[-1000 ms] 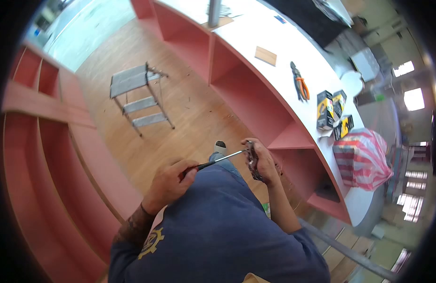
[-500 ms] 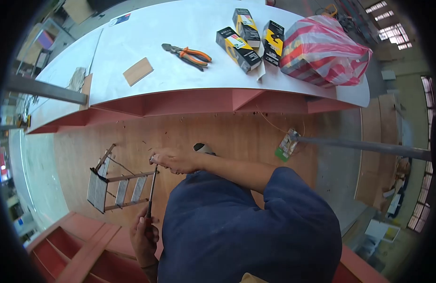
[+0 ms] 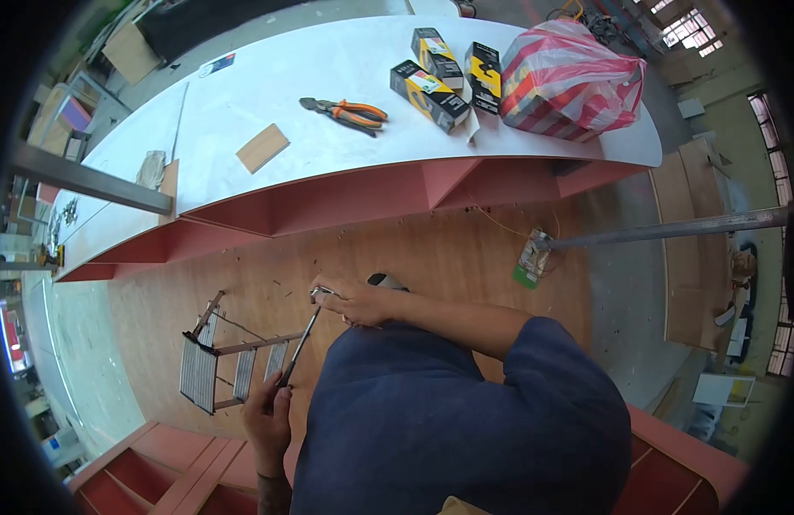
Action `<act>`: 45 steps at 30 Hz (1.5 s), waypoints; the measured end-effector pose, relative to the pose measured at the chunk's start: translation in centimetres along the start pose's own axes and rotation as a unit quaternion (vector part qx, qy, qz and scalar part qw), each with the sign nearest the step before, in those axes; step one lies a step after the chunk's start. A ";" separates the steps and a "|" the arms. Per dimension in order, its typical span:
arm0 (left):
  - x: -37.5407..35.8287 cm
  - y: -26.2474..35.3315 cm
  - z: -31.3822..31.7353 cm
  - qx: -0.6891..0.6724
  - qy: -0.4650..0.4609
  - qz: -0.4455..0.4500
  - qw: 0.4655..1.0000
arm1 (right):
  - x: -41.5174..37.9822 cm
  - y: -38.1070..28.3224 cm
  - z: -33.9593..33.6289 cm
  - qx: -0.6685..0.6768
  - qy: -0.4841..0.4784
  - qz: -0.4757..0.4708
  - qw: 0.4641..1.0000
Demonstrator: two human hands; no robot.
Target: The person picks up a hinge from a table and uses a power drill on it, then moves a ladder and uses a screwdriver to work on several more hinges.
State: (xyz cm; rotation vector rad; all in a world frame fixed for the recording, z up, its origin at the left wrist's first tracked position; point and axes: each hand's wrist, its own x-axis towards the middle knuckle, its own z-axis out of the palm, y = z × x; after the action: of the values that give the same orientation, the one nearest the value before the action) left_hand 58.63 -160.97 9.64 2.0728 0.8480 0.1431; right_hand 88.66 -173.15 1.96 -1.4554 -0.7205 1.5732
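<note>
My left hand (image 3: 268, 419) is closed around the dark handle of a screwdriver (image 3: 300, 345), low in the view in front of my blue shirt. Its thin metal shaft runs up and to the right. The tip meets a small metal fitting (image 3: 321, 293) that my right hand (image 3: 360, 302) grips, with the arm stretched out over the wooden floor. Most of the fitting is hidden by my fingers.
A long white counter (image 3: 242, 94) on red shelving carries orange-handled pliers (image 3: 345, 112), yellow-black boxes (image 3: 429, 87), a red-striped bag (image 3: 569, 69) and a small wood block (image 3: 262, 148). A metal step stool (image 3: 210, 367) stands on the floor at left. A grey pole (image 3: 672, 230) crosses at right.
My view has swung round from the floor and shelves to the counter. Both hands keep their hold, and the screwdriver has tilted a little more to the right.
</note>
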 end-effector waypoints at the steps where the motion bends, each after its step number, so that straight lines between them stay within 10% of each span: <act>1: -0.3 -0.1 -0.4 -0.165 -0.002 -0.115 0.980 | 0.2 0.5 0.8 -0.007 -0.001 -0.004 1.000; 7: -2.2 -1.9 -4.0 -0.499 -0.069 -0.290 0.814 | -0.1 1.9 5.1 -0.114 0.013 -0.099 0.988; 11: -4.3 -3.8 -4.2 -0.280 -0.118 -0.221 0.927 | -1.5 0.7 8.0 -0.026 0.019 -0.039 0.999; 13: -5.4 -4.2 -3.5 -0.120 -0.019 0.032 0.992 | -1.6 0.9 9.1 0.004 0.008 0.009 1.000; 21: -7.3 -6.2 -6.1 0.036 -0.004 0.112 0.993 | -1.0 -1.1 12.2 -0.022 0.037 -0.019 0.999; 24: -7.4 -7.0 -6.6 -0.297 -0.029 -0.086 0.950 | 0.2 -1.8 11.9 -0.059 0.051 -0.058 0.995; 26: -7.0 -6.2 -8.0 -0.623 -0.034 -0.200 0.756 | 0.5 -2.4 12.1 -0.081 0.051 -0.077 0.992; 29: -7.2 -7.5 -9.3 -0.592 -0.142 -0.242 0.756 | 0.5 -2.9 13.1 -0.136 0.050 -0.111 0.983; 34: -8.1 -7.5 -8.9 -0.324 -0.109 -0.173 0.924 | 0.4 -1.1 14.1 -0.241 0.054 -0.204 0.947; 38: -8.7 -8.3 -7.9 -0.240 -0.074 -0.113 0.961 | -0.4 -2.0 15.0 -0.081 0.051 -0.024 0.995; 40: -8.4 -8.4 -7.7 -0.054 -0.006 0.103 0.993 | -0.2 -1.4 14.9 -0.045 0.032 -0.018 0.998; 45: -7.8 -7.8 -8.3 -0.069 -0.021 0.083 0.994 | -0.3 -0.9 14.5 -0.038 0.037 -0.054 0.997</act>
State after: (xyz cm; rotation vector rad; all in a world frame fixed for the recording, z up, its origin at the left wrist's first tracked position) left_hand 45.41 -157.05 10.42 2.0081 0.6230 0.2410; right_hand 74.59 -171.04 5.17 -1.4971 -0.8095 1.4169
